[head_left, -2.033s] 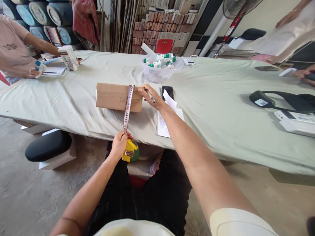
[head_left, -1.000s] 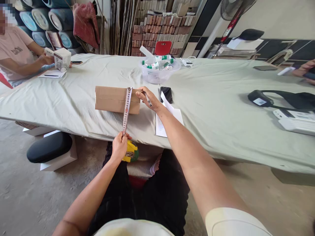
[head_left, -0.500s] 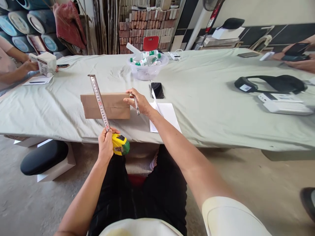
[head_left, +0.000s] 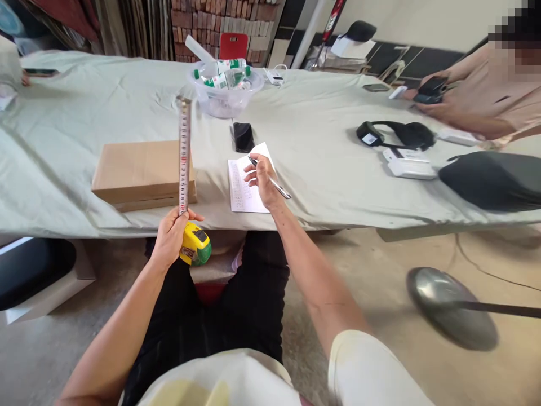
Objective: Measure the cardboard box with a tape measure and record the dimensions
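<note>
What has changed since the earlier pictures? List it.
The right hand left the box and moved right, over the paper. The blade of the tape measure came off the box's far edge. The box now shows a broad top. Unchanged: left hand holding the tape measure, right hand holding the pen.

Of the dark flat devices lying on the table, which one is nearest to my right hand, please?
The black phone just beyond the paper; the others lie farther off, one leftward, another rightward.
</note>
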The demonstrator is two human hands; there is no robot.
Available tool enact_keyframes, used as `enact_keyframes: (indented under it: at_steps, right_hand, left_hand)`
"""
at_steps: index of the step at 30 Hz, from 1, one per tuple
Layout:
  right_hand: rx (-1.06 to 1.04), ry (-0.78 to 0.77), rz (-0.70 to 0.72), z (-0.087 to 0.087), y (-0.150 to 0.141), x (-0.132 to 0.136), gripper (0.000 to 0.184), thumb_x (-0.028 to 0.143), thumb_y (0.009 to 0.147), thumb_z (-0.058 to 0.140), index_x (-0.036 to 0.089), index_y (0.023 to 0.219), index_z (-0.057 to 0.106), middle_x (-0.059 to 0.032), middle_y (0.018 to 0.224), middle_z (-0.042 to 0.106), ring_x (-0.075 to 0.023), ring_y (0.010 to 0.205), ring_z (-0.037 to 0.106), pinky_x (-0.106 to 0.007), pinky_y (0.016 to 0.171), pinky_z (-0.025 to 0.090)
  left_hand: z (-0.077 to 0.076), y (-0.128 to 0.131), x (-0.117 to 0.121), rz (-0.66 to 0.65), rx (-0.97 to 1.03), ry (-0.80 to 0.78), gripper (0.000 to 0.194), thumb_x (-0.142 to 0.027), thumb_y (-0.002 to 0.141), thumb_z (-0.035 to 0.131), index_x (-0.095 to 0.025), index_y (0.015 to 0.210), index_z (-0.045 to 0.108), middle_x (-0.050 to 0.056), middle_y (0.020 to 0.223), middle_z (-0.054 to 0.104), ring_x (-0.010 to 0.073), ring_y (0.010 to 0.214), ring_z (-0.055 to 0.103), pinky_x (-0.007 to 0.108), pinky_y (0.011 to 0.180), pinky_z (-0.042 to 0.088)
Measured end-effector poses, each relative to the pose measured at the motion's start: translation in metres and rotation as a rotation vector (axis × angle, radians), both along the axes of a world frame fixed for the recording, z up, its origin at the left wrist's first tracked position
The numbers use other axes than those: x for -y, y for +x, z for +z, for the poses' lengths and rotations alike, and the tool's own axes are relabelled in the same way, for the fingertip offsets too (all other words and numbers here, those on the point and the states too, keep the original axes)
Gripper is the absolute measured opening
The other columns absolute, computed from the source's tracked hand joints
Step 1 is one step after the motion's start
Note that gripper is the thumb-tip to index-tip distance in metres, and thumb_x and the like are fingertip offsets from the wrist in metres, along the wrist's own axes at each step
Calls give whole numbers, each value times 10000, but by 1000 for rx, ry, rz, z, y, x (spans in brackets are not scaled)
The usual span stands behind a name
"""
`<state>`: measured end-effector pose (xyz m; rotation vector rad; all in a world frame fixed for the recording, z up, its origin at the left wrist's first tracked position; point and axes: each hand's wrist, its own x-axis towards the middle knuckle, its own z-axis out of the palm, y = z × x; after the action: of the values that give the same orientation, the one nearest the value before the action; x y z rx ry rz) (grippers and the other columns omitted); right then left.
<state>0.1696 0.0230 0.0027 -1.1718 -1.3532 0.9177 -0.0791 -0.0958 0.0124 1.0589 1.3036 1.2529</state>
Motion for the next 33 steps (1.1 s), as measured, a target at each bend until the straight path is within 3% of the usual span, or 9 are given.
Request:
enact_keyframes:
  at_steps: [4, 10, 15, 24, 33]
  right_hand:
    - [48, -47, -159, -15, 29, 23, 453, 578, 864, 581, 230, 1155, 576, -22, 957, 684, -125, 759, 656, -235, 604, 512]
    - [119, 4, -150, -27, 28, 55, 373, 515, 866, 568, 199, 1043, 654, -27, 818, 702, -130, 667, 614, -293, 658, 529]
    - [140, 37, -158, -38, 14, 67, 330, 521, 885, 552, 214, 964, 644, -7, 736, 682, -131, 618, 585, -296, 649, 521]
    - [243, -12, -215, -48, 10, 69, 234, 463, 872, 512, 234, 832, 547, 20, 665, 635, -162, 644, 624, -306, 682, 495]
    - [316, -55, -225, -47, 7, 69, 222, 453, 871, 498, 240, 826, 542, 30, 664, 629, -172, 679, 630, -307, 730, 473]
  left_hand:
    - [5, 31, -9, -230, -43, -35, 182, -376, 827, 578, -207, 777, 621, 100, 953, 777, 241, 890, 657, 308, 738, 472]
    - [-2, 77, -31, -368, 61, -87, 137, -337, 787, 562, -227, 717, 604, 79, 1068, 773, 266, 1063, 646, 341, 921, 461]
    - [-15, 87, -35, -303, 57, -175, 114, -307, 739, 599, -226, 661, 606, 82, 1076, 771, 282, 1035, 648, 367, 902, 482]
    - [-27, 92, -31, -110, 39, -223, 95, -213, 715, 609, -233, 623, 623, 51, 982, 786, 259, 941, 637, 303, 738, 469]
    - [-25, 92, -28, -116, -6, -228, 147, -177, 739, 597, -235, 605, 607, 44, 1018, 786, 240, 829, 622, 296, 661, 427]
